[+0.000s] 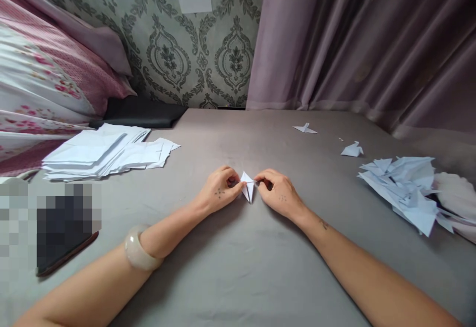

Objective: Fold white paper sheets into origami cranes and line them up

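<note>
A small folded white paper (248,192), diamond-shaped with a slit down its lower half, is held between my two hands near the middle of the grey cloth surface. My left hand (222,188) pinches its left edge between thumb and fingers. On the other side, my right hand (278,191) has its fingertips closed on the paper's right edge. The fingertips hide parts of both edges. A pale bangle (139,248) sits on my left wrist.
To the left lies a stack of white paper sheets (85,148), with a black folded item (145,111) behind it. A dark, partly blurred object (67,238) is at front left. Folded paper pieces (405,188) are heaped at right; two single ones (352,149) lie farther back.
</note>
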Action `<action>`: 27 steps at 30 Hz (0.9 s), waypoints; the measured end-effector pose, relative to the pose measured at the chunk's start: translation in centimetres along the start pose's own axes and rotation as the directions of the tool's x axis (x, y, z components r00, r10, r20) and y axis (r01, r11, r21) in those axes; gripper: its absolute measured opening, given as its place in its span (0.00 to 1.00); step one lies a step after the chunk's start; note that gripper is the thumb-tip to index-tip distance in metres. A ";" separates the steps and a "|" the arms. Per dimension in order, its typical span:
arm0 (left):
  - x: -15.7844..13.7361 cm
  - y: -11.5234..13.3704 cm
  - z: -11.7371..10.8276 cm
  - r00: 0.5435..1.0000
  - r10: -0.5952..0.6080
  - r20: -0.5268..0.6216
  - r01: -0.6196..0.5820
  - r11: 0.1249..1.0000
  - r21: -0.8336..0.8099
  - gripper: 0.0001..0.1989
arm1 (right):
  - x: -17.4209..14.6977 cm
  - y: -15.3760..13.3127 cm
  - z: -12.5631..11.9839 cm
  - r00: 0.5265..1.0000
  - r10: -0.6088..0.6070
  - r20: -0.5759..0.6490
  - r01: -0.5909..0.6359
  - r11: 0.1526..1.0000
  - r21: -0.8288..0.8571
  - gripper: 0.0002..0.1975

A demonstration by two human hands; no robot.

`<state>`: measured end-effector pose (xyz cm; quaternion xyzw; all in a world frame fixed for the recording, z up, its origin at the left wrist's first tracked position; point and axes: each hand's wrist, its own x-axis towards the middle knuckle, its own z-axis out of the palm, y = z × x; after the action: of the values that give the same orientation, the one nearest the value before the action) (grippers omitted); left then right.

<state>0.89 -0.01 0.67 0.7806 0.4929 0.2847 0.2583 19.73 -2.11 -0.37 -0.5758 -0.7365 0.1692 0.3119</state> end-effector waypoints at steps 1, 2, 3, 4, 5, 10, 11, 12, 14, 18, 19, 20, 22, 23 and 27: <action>0.1 -0.2 0.2 1.000 -0.024 -0.014 0.024 1.000 -0.012 0.10 | 0.1 0.1 0.1 1.000 0.031 -0.002 -0.031 0.999 0.035 0.11; 0.2 -0.4 0.3 0.999 -0.041 -0.019 0.041 0.999 -0.025 0.11 | 0.2 0.1 0.1 0.999 0.051 0.002 -0.051 0.997 0.063 0.11; 0.3 -0.7 0.5 0.999 -0.052 -0.015 0.051 0.998 -0.043 0.11 | 0.3 0.0 0.1 0.998 0.058 0.010 -0.059 0.995 0.085 0.10; 0.4 -1.1 0.6 0.998 -0.056 -0.004 0.056 0.996 -0.067 0.12 | 0.3 -0.1 0.1 0.998 0.055 0.019 -0.057 0.993 0.103 0.09; 0.4 -1.4 0.8 0.998 -0.057 0.004 0.057 0.994 -0.096 0.13 | 0.2 -0.2 0.1 0.999 0.047 0.026 -0.050 0.992 0.117 0.08; 0.6 -1.9 0.9 0.995 -0.085 0.044 0.094 0.966 -0.242 0.13 | 0.1 -0.4 0.1 0.999 0.032 0.016 -0.034 0.988 0.150 0.07; 0.6 -1.8 0.8 0.994 -0.094 0.049 0.104 0.946 -0.308 0.14 | 0.1 -0.4 0.1 1.000 0.022 0.003 -0.022 0.985 0.171 0.07; 0.6 -1.6 0.7 0.994 -0.094 0.057 0.109 0.915 -0.389 0.14 | 0.1 -0.4 0.1 1.000 0.002 -0.019 0.002 0.981 0.196 0.06; 0.5 -1.2 0.5 0.996 -0.069 0.060 0.091 0.835 -0.543 0.14 | 0.1 -0.5 0.2 0.993 -0.062 -0.096 0.083 0.967 0.241 0.05; 0.2 -0.1 0.1 0.999 -0.003 -0.055 -0.030 0.795 -0.606 0.12 | -0.1 -1.0 0.2 0.948 -0.151 -0.279 0.229 0.935 0.271 0.03; 0.1 0.1 0.1 0.996 0.003 -0.090 -0.057 0.799 -0.599 0.11 | -0.1 -1.1 0.2 0.941 -0.147 -0.304 0.238 0.928 0.287 0.04; 0.0 0.4 0.0 0.993 0.007 -0.117 -0.075 0.799 -0.596 0.11 | -0.1 -1.3 0.2 0.939 -0.137 -0.315 0.238 0.920 0.310 0.04; -0.1 0.7 -0.1 0.990 0.012 -0.142 -0.096 0.793 -0.602 0.11 | 0.0 -1.4 0.3 0.947 -0.105 -0.304 0.220 0.902 0.372 0.05; -0.1 0.9 -0.1 0.989 0.015 -0.145 -0.101 0.790 -0.605 0.11 | 0.0 -1.5 0.3 0.954 -0.088 -0.287 0.205 0.889 0.408 0.06; -0.3 1.2 -0.2 0.989 0.035 -0.142 -0.116 0.779 -0.616 0.10 | 0.2 -1.6 0.2 0.972 -0.028 -0.234 0.152 0.834 0.530 0.08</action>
<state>1.45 -0.70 1.59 0.6516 0.3546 0.4888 0.4591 18.35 -2.34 0.49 -0.4428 -0.6461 0.2927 0.5485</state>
